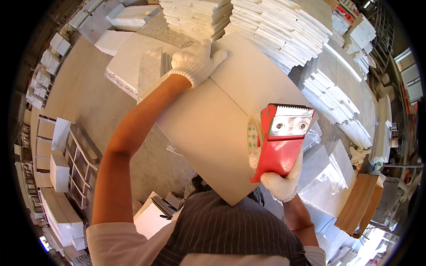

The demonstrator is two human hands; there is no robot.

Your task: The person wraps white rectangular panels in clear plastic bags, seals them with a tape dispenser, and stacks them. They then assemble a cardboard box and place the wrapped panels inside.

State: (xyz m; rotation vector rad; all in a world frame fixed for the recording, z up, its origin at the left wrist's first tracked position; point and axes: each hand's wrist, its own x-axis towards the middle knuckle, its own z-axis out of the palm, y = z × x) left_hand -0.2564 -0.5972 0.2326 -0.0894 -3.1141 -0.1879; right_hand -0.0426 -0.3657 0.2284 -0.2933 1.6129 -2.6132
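The white flat box [226, 128] lies in the middle of the view, in front of the person's chest, with a straight seam running across its top face from the upper left toward the right edge. The left hand [195, 62], in a white knitted glove, rests flat and spread on the far corner of the box, with the fingers open and pressing on the surface. The right hand [277, 175], also gloved, is closed around the red tape dispenser [282, 142], which stands at the right edge of the box with its toothed metal blade pointing up. A roll of tape [253, 135] sits on the side of the dispenser. Behind the box, stacks of white tiles [275, 26] fill the upper part of the view.
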